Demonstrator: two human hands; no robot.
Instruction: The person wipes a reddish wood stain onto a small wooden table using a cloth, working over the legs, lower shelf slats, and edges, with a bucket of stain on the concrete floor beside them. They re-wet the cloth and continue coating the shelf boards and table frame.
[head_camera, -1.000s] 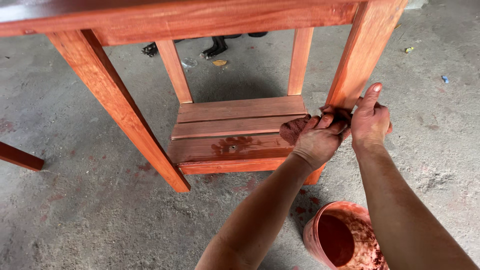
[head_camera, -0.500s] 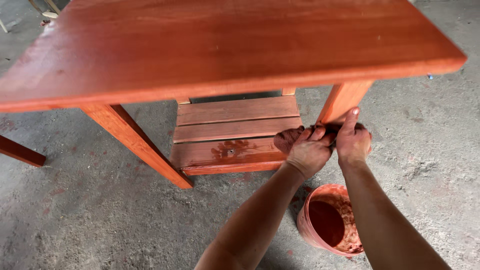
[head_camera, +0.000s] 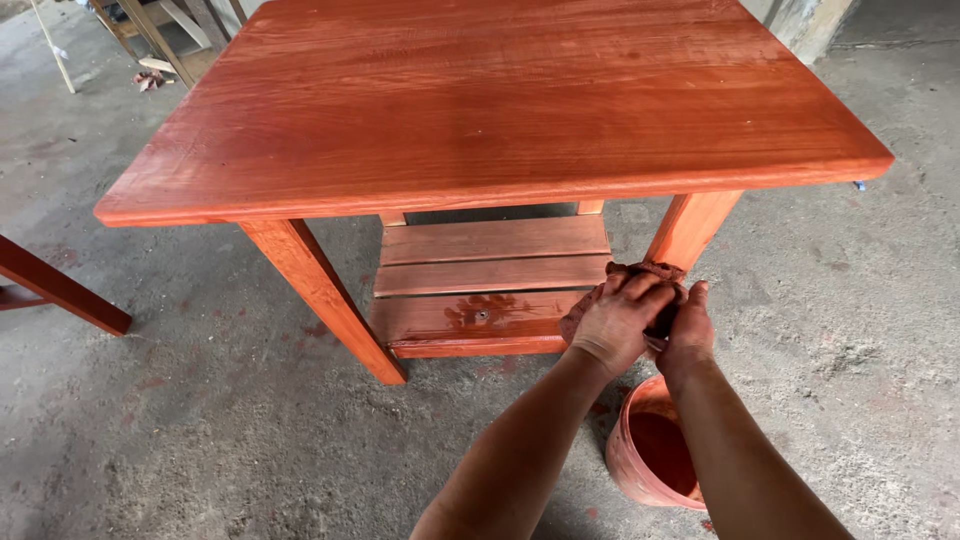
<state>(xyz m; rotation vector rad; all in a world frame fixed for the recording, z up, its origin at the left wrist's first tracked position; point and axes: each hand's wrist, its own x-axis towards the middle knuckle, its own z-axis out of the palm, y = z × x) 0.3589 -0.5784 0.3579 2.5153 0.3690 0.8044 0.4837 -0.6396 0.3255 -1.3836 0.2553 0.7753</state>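
Nearest, low right: bucket (head_camera: 655, 455) of red stain on the concrete floor (head_camera: 200, 440). Above it, left hand (head_camera: 615, 320) and right hand (head_camera: 688, 335), fingers pressed around a stained rag (head_camera: 640, 270) against the near-right leg (head_camera: 690, 228). Best rubbed evenly along the grain. Beyond: slatted shelf (head_camera: 480, 280), glossy worktop (head_camera: 490, 100).

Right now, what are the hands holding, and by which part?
Both the left hand and right hand clutch a stained rag, bunched up between them, beside the table leg.
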